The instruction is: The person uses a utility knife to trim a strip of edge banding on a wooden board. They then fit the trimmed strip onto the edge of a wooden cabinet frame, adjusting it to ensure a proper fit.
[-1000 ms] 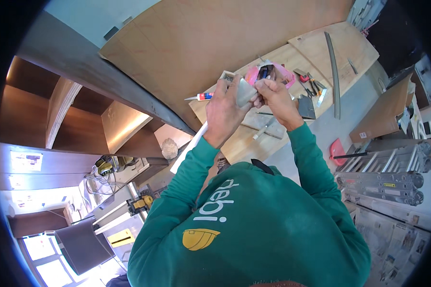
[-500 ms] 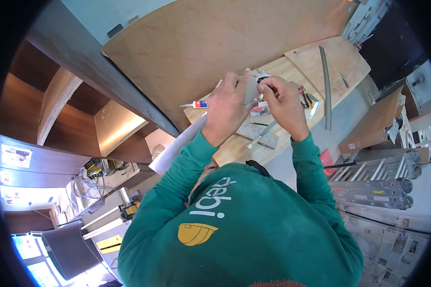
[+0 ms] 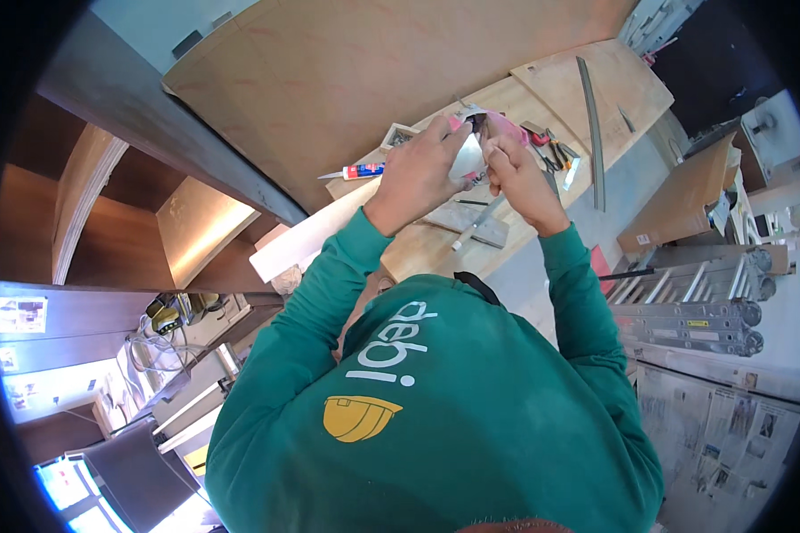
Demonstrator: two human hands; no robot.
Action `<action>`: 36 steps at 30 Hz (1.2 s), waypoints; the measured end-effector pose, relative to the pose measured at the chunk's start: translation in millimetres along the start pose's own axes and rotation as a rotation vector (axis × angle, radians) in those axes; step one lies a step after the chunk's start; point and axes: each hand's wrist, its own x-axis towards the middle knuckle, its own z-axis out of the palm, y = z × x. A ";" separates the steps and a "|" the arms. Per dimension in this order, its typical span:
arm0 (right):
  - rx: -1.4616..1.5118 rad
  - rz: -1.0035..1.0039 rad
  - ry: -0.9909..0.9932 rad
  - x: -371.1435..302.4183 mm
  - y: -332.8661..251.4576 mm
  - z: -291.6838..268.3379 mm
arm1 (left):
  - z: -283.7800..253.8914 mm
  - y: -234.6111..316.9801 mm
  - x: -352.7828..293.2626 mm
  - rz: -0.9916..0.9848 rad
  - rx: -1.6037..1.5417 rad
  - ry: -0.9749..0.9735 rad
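Note:
Over the workbench (image 3: 422, 253), my left hand (image 3: 422, 167) is closed around a pale, shiny piece with a curved edge (image 3: 469, 160), whose kind I cannot make out. Close on its right, my right hand (image 3: 523, 182) has its fingers curled in a pinch beside the piece's edge. Whatever lies between those fingers is hidden. A sealant cartridge (image 3: 362, 171) with a long nozzle lies left of my left hand. Behind both hands, pink and white wrapping (image 3: 507, 127) is partly covered. A thin tool with a pale tip (image 3: 473, 229) rests across a small board (image 3: 489, 233) below them.
Pliers (image 3: 556, 153) and other hand tools lie right of my right hand. Beyond them stretches a long grey strip (image 3: 593, 133). A large brown sheet (image 3: 347, 80) stands behind the bench. Curved shelving (image 3: 89, 204) is at left; a cardboard box (image 3: 676, 204) and folded ladder (image 3: 684, 324) at right.
My hands have shifted slightly, and the pale piece now shows its shiny face. My right fingers have curled in tighter. The whole view has moved, bringing more of the pink wrapping into sight.

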 end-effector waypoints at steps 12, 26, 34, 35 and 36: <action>-0.418 -0.452 0.689 19.2 49.6 6.0 | 8.3 -8.2 -1.8 0.011 -0.078 -0.031; -0.257 -0.188 0.254 -31.7 -8.0 3.4 | -14.7 -3.7 -12.5 -0.082 -0.027 0.023; -0.474 -0.396 0.179 -27.4 -28.0 15.9 | -15.1 8.3 -11.0 -0.015 0.036 0.027; -0.577 -0.455 0.176 -28.1 -29.9 14.8 | -14.6 9.1 -11.6 -0.009 0.040 0.023; -0.678 -0.515 0.174 -28.3 -30.7 14.7 | -14.1 9.7 -12.1 -0.003 0.044 0.019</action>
